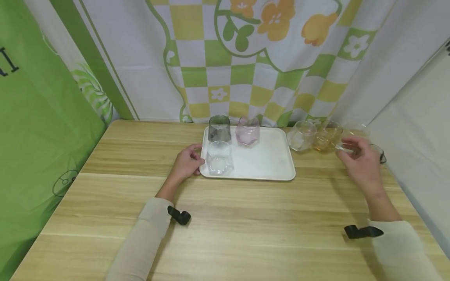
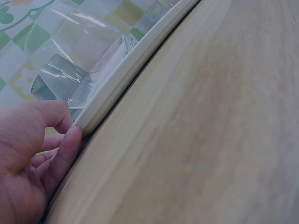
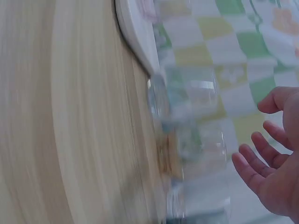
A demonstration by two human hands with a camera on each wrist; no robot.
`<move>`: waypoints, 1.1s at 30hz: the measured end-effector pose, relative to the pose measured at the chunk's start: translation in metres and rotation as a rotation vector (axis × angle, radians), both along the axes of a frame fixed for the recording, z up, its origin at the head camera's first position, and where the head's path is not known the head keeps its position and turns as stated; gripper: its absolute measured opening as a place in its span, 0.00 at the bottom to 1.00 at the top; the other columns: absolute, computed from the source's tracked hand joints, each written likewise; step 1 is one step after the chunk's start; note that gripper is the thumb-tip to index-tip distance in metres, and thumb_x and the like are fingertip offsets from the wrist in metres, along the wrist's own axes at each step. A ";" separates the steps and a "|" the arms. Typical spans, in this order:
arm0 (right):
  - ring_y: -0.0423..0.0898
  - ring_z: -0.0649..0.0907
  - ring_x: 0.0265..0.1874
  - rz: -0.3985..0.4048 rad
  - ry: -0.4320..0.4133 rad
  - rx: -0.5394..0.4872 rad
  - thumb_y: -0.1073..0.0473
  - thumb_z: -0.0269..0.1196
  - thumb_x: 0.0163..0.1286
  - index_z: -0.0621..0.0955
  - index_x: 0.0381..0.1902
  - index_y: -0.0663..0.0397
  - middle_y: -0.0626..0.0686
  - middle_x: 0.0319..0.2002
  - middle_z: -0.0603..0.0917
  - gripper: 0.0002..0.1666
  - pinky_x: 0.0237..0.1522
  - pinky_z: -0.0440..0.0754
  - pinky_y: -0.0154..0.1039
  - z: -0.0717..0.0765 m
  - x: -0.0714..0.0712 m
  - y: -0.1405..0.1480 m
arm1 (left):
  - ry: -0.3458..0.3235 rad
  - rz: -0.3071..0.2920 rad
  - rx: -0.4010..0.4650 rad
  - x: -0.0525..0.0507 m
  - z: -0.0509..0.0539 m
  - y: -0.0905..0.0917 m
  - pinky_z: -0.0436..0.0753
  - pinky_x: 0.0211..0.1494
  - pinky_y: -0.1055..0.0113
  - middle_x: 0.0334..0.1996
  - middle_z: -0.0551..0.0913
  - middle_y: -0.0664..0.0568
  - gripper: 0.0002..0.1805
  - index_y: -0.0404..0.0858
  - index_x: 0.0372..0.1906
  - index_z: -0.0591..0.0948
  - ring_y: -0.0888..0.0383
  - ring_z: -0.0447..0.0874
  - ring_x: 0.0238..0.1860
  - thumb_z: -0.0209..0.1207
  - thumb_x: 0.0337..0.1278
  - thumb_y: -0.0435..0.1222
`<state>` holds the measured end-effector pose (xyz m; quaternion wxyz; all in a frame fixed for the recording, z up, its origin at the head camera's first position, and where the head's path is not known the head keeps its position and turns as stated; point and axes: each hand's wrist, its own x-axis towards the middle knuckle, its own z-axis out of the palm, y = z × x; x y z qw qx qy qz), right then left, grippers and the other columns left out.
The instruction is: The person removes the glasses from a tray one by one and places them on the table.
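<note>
My left hand (image 1: 186, 160) pinches the left edge of a white tray (image 1: 267, 164), thumb and finger at its rim in the left wrist view. Three glasses stand on the tray: a dark grey one (image 1: 219, 128) and a pink one (image 1: 247, 132) at the back, and a clear one (image 1: 220, 162) at the front left. My right hand (image 1: 363, 164) is at the right, its fingers spread and loosely curved, holding nothing. Near it stand a clear glass (image 1: 302, 136) and an amber glass (image 1: 327, 136). A dark-rimmed glass (image 1: 382, 154) is mostly hidden behind that hand.
Another pale glass (image 1: 356, 130) stands at the back right, partly covered by the right hand. Behind the wooden table (image 1: 239, 218) hangs a checked, flowered curtain (image 1: 253, 78). A green cloth (image 1: 42, 117) hangs at the left.
</note>
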<state>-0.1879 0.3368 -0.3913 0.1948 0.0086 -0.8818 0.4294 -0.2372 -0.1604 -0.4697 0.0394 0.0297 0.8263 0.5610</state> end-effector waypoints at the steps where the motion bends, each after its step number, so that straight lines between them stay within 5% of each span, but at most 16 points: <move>1: 0.27 0.76 0.51 0.037 0.006 0.002 0.63 0.65 0.73 0.78 0.64 0.58 0.41 0.56 0.78 0.23 0.47 0.75 0.17 0.000 0.000 -0.006 | 0.000 0.001 -0.001 0.000 0.000 0.000 0.89 0.24 0.62 0.36 0.77 0.43 0.32 0.35 0.70 0.74 0.55 0.79 0.22 0.64 0.59 0.26; 12: 0.37 0.79 0.54 0.355 -0.012 -0.032 0.73 0.67 0.67 0.76 0.65 0.65 0.63 0.62 0.77 0.29 0.46 0.81 0.22 -0.006 -0.004 -0.082 | 0.005 0.000 -0.004 -0.001 -0.001 -0.001 0.89 0.25 0.62 0.35 0.77 0.43 0.32 0.35 0.70 0.73 0.54 0.80 0.21 0.64 0.59 0.26; 17: 0.60 0.80 0.58 0.443 -0.058 -0.039 0.69 0.68 0.68 0.75 0.65 0.65 0.63 0.63 0.76 0.29 0.51 0.86 0.38 -0.009 -0.006 -0.113 | 0.001 -0.002 -0.007 0.001 0.000 0.000 0.89 0.25 0.62 0.36 0.77 0.43 0.32 0.36 0.71 0.73 0.54 0.80 0.22 0.63 0.60 0.26; 22: 0.65 0.79 0.60 0.523 -0.079 -0.085 0.69 0.70 0.66 0.75 0.66 0.64 0.63 0.64 0.77 0.31 0.55 0.85 0.57 -0.016 -0.011 -0.138 | -0.001 -0.001 -0.009 0.000 0.001 0.000 0.90 0.25 0.61 0.36 0.77 0.43 0.32 0.36 0.70 0.74 0.54 0.80 0.22 0.64 0.60 0.26; 33: 0.66 0.77 0.63 0.635 -0.106 -0.114 0.67 0.73 0.63 0.73 0.70 0.63 0.63 0.67 0.75 0.38 0.57 0.83 0.61 -0.021 -0.013 -0.187 | 0.000 -0.010 -0.003 0.001 0.002 0.000 0.89 0.25 0.62 0.36 0.76 0.43 0.32 0.35 0.71 0.73 0.54 0.80 0.22 0.63 0.60 0.26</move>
